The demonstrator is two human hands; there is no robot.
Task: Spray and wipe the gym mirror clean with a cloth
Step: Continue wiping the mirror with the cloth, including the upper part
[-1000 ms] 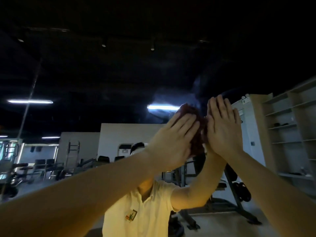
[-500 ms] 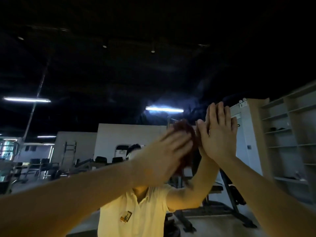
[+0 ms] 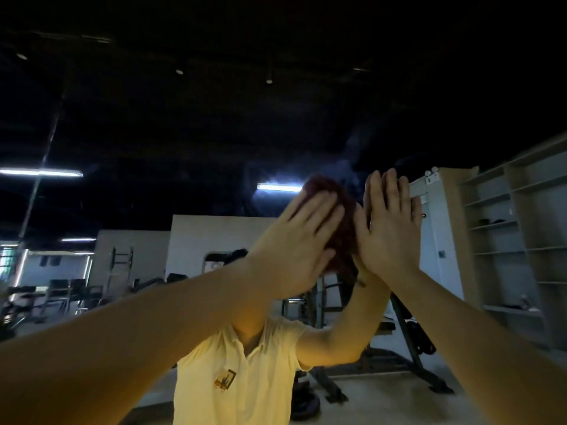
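Note:
The gym mirror [image 3: 190, 124] fills the view and reflects the dark ceiling and a person in a pale yellow shirt. My left hand [image 3: 299, 243] lies flat on a dark red cloth [image 3: 339, 228] and presses it against the glass at about head height. The cloth bulges out above and to the right of my fingers. My right hand [image 3: 388, 223] rests flat on the mirror just right of the cloth, fingers straight and holding nothing. A hazy smear shows on the glass above the hands. No spray bottle is in view.
Reflected in the glass are ceiling strip lights [image 3: 279, 187], a weight bench frame [image 3: 405, 342], benches and racks [image 3: 70, 289] at the left, and open grey shelving [image 3: 506, 240] at the right.
My left hand slid the cloth down and left across the glass, then back up. My right hand stayed flat on the mirror, shifting only slightly.

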